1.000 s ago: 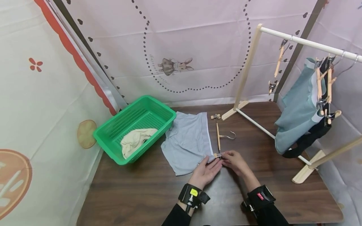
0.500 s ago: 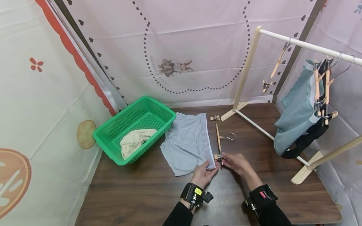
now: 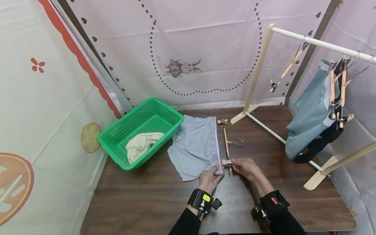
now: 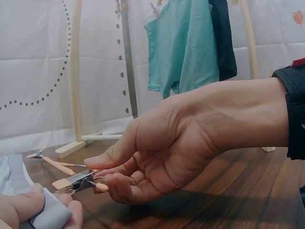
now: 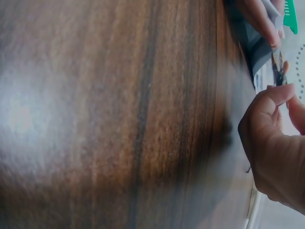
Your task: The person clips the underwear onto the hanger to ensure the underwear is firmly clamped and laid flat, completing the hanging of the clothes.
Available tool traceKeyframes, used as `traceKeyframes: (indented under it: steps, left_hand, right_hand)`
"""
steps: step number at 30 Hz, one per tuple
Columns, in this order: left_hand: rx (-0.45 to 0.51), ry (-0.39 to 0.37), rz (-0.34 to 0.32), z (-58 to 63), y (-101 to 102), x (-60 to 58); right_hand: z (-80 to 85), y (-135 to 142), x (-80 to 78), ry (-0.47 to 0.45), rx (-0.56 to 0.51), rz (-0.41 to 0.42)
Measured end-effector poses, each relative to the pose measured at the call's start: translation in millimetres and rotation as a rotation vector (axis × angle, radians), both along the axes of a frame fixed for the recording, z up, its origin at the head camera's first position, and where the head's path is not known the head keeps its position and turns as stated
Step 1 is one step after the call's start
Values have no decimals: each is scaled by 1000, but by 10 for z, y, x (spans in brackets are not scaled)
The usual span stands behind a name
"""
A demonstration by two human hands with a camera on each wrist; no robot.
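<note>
We record first the change: a second earlier the left hand [image 3: 209,179] lies palm up beside the near clip [image 3: 227,162]; now its thumb sits on top of the waistband [image 3: 214,137] corner with fingers beneath, and we list it as gripping that corner. We judge that this steadies the cloth for work at the clip, the two not yet joined at this end. Also altered: the spare hanger [image 3: 289,69] on the white rail [image 3: 317,42] hangs at a greater slant. Right hand [image 3: 248,169]: one, its thumb and fingers pinching the near clip. Light-blue shorts [image 3: 192,147]: one pair, flat on the tabletop [image 3: 141,199], the waistband edge toward the hanger [image 3: 226,143], near corner within the left fingers, a narrow gap short of the clip and the right fingers. Hanger: one, wooden, lying along the waistband, hook pointing away from the shorts, far clip [image 3: 222,121] just beside the far corner, no cloth seen in it. We enter further a green basket [image 3: 152,112] holding a cream cloth [image 3: 141,143], just beside the shorts; and, hung under the rail, teal shorts [image 3: 308,114] and a black garment [image 3: 326,140].
</note>
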State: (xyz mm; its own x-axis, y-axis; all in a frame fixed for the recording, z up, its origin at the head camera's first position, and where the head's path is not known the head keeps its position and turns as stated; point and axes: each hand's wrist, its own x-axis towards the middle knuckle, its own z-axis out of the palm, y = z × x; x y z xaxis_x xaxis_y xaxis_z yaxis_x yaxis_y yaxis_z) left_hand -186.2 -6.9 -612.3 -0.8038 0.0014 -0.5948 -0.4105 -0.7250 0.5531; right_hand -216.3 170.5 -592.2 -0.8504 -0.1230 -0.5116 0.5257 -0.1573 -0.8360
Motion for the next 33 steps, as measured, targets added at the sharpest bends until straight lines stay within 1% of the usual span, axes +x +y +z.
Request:
traceKeyframes:
  steps: [3, 5, 9, 12, 15, 18, 21, 28, 33]
  left_hand:
    - [5, -6, 8, 8, 5, -19]
    - [1, -2, -6, 18, 9, -27]
    - [-79, 41, -61, 37, 16, -12]
    - [-151, 87, -86, 41, 22, 4]
    - [-188, 131, -95, 39, 30, 9]
    - [-197, 157, -110, 45, 35, 13]
    - [-187, 154, -117, 50, 29, 21]
    - [-166, 80, -141, 4, -5, 52]
    - [-142, 63, -150, -20, -6, 48]
  right_hand:
    - [-1, -11, 0, 11, -11, 4]
    - [-4, -22, 3, 19, -26, 6]
    - [-2, -50, 22, 35, -52, 7]
    - [-1, -72, 45, 41, -56, 6]
    - [-5, -87, 64, 31, -46, -6]
    - [-10, -99, 77, 19, -25, -21]
    - [-14, -115, 91, 13, -4, -52]
    - [-28, -193, 140, 37, 25, -49]
    - [-27, -239, 173, 28, 65, -61]
